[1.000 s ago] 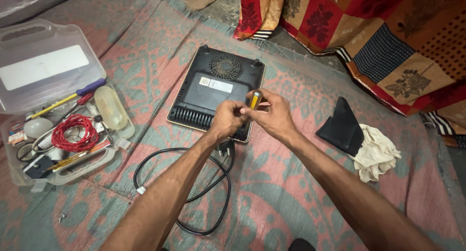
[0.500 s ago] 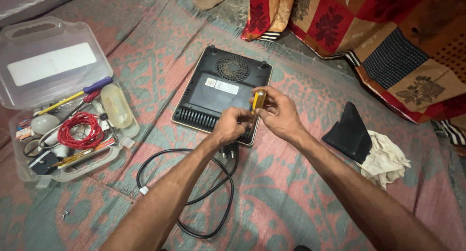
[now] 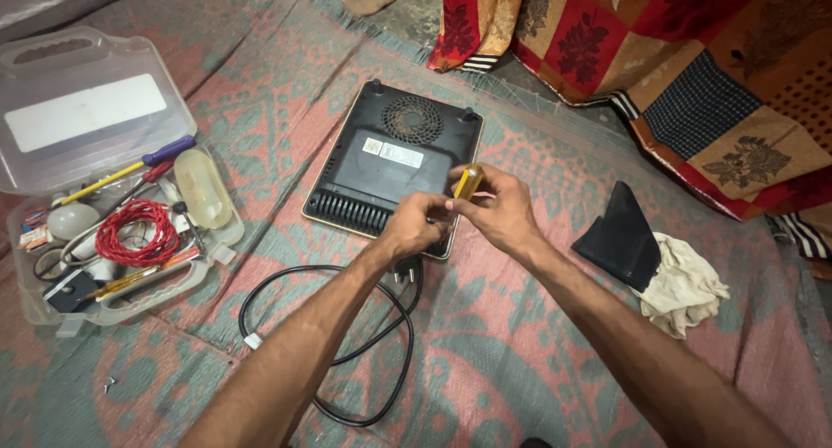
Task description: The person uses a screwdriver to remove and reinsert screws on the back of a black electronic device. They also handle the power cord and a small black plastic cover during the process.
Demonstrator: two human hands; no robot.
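A black, square induction cooktop [image 3: 390,175] lies underside up on the mat. At its five o'clock corner, the right hand [image 3: 498,214] grips a yellow-handled screwdriver [image 3: 467,182], shaft pointing down; the left hand [image 3: 416,227], fingers pinched together, steadies its tip.

Floor setting, woven mat, soft indoor light

Pink-and-grey patterned mat [image 3: 537,327] covers the floor; its fringed far edge meets bare grey floor [image 3: 407,19]. Patchwork quilt [image 3: 693,75] in red, gold and dark check lies across the mat's far right corner.
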